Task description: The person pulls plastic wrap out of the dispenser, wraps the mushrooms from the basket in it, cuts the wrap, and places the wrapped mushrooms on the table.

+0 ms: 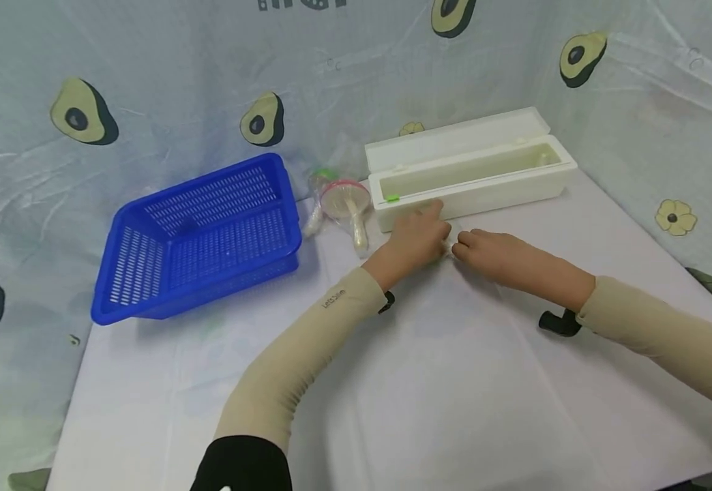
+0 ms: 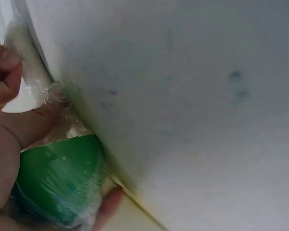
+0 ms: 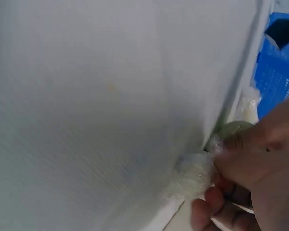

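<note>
Head view: left hand (image 1: 416, 239) grips a green object wrapped in clear cling film (image 2: 62, 180) against the long white plastic dispenser box (image 1: 472, 179) on the tabletop (image 1: 454, 382); right hand (image 1: 491, 254) pinches the film's bunched end (image 3: 195, 175).

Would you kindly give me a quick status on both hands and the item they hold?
Left hand grips green film-wrapped item. Right hand pinches bunched clear film. Both beside long white open box; nothing in the way.
</note>
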Motion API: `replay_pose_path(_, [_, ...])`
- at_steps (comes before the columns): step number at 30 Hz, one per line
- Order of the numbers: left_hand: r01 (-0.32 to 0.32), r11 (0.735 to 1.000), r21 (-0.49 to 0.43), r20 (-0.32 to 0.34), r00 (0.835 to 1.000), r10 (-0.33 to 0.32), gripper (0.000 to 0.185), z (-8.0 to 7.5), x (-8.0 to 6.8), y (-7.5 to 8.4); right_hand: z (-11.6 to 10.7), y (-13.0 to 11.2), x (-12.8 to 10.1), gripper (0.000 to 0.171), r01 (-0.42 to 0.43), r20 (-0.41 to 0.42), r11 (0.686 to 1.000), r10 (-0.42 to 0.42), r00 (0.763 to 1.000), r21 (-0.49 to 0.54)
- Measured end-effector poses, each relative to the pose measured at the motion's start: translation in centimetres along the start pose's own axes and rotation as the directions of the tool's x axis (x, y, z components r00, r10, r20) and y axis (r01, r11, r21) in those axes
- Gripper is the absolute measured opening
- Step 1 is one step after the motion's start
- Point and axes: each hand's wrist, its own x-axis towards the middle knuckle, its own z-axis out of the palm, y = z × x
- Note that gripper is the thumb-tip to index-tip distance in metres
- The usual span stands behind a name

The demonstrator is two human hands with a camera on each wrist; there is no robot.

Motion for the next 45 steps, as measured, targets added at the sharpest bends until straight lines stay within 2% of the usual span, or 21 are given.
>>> replay_pose_path(2, [-0.014,1.0,-0.005,0.025,1.0,0.014,0.013,0.1,0.0,-0.3,-0.1,0.4,0.5,0.014,-0.053,0.036,0.991,0.048,0.998,0.126])
replay_pose_path(3, [-0.024,1.0,-0.018,0.041,0.999,0.024,0.016,0.1,0.0,-0.4,-0.1,0.6,0.7,0.014,-0.101,0.063,0.973,0.09,0.994,0.208])
replay_pose_path(5, [-0.048,0.997,-0.057,0.07,0.996,0.052,0.02,0.1,0.0,-0.8,-0.1,0.9,1.1,0.016,-0.223,0.133,0.908,0.187,0.973,0.355])
replay_pose_path(6, [-0.06,0.994,-0.087,0.077,0.995,0.067,0.023,0.0,-0.1,-1.0,-0.1,1.0,1.3,0.017,-0.293,0.176,0.866,0.241,0.955,0.406])
replay_pose_path(9, [-0.097,0.979,-0.181,0.088,0.99,0.114,0.033,0.1,-0.2,-1.7,0.2,1.2,1.7,0.023,-0.442,0.257,0.761,0.361,0.897,0.475])
replay_pose_path(12, [-0.11,0.952,-0.286,0.096,0.985,0.143,0.043,0.2,-0.4,-2.4,0.7,1.0,2.2,0.033,-0.499,0.284,0.725,0.411,0.866,0.475])
replay_pose_path(15, [-0.111,0.938,-0.328,0.093,0.984,0.149,0.044,0.3,-0.6,-2.8,1.1,0.8,2.7,0.039,-0.528,0.295,0.716,0.438,0.849,0.457])
replay_pose_path(18, [-0.127,0.95,-0.285,0.069,0.986,0.152,0.039,0.4,-0.5,-2.7,1.3,0.8,3.0,0.038,-0.544,0.303,0.716,0.452,0.839,0.438])
replay_pose_path(21, [-0.151,0.97,-0.192,0.037,0.986,0.161,0.033,0.4,-0.4,-2.4,1.6,0.8,3.1,0.029,-0.525,0.271,0.732,0.449,0.851,0.435])
replay_pose_path(25, [-0.144,0.984,-0.104,0.042,0.988,0.149,0.028,0.1,-0.3,-1.9,1.7,0.8,3.0,0.021,-0.475,0.219,0.738,0.424,0.879,0.479])
replay_pose_path(28, [-0.099,0.988,-0.114,0.062,0.992,0.107,0.029,-0.4,-1.0,-1.7,1.2,0.9,2.8,0.021,-0.461,0.201,0.72,0.421,0.884,0.519])
replay_pose_path(30, [-0.079,0.988,-0.13,0.059,0.994,0.087,0.036,-0.8,-1.5,-1.7,0.8,1.2,2.6,0.021,-0.455,0.192,0.707,0.423,0.886,0.541])
replay_pose_path(34, [-0.061,0.984,-0.168,0.031,0.997,0.067,0.046,-1.7,-2.3,-1.8,0.0,2.1,2.2,0.024,-0.446,0.222,0.652,0.4,0.889,0.613])
replay_pose_path(37, [-0.059,0.983,-0.171,0.006,0.998,0.061,0.041,-1.6,-2.2,-1.7,-0.2,2.5,2.1,0.024,-0.45,0.261,0.603,0.377,0.888,0.659])
replay_pose_path(40, [-0.024,0.979,-0.203,0.004,1.0,0.026,0.034,-1.2,-1.8,-1.5,-0.3,2.5,2.0,0.024,-0.452,0.282,0.579,0.363,0.888,0.678])
replay_pose_path(43, [0.039,0.959,-0.282,0.017,0.999,-0.035,0.03,-0.9,-1.6,-1.2,-0.4,2.2,1.7,0.023,-0.442,0.252,0.594,0.378,0.891,0.672])
replay_pose_path(45, [0.072,0.94,-0.334,0.023,0.997,-0.068,0.029,-0.9,-1.5,-1.2,-0.4,1.9,1.3,0.023,-0.416,0.182,0.639,0.4,0.898,0.647])
